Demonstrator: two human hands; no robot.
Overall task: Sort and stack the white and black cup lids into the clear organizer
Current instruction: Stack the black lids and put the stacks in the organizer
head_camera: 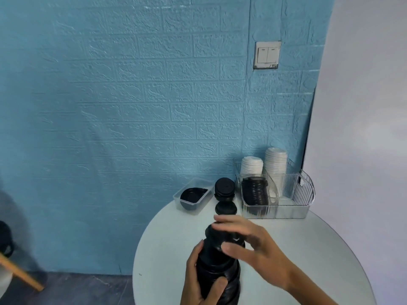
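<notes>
Presently, both hands work at a tall stack of black plastic cup lids (217, 269) held over the near part of the round white table (330, 249). The left hand (203, 280) grips the lower half of this stack, thumb curled across its front and fingers wrapped behind. The right hand (248, 243) sits at the top of the stack, thumb and fingers curved loosely round the uppermost lids; motion blur there makes it impossible to tell whether they pinch a lid or only touch it.

Beyond the hands, a small pile of black lids (226, 208) rests on the table, and just behind it stands a second, taller pile of black lids (224, 187). Left of these lies a shallow clear rectangular plastic tray (193, 195) at the table's far edge, with black lids lying inside it.

At the far right of the table, against the blue brick-textured wall (132, 95), stands the clear ribbed plastic organizer (293, 208). Its front left compartment holds a stack of black lids (255, 191). Behind are two stacks of white cup lids: a shorter white stack (251, 165) on the left and a taller white stack (275, 164) on the right.

A white double wall switch (267, 55) is mounted above.
</notes>
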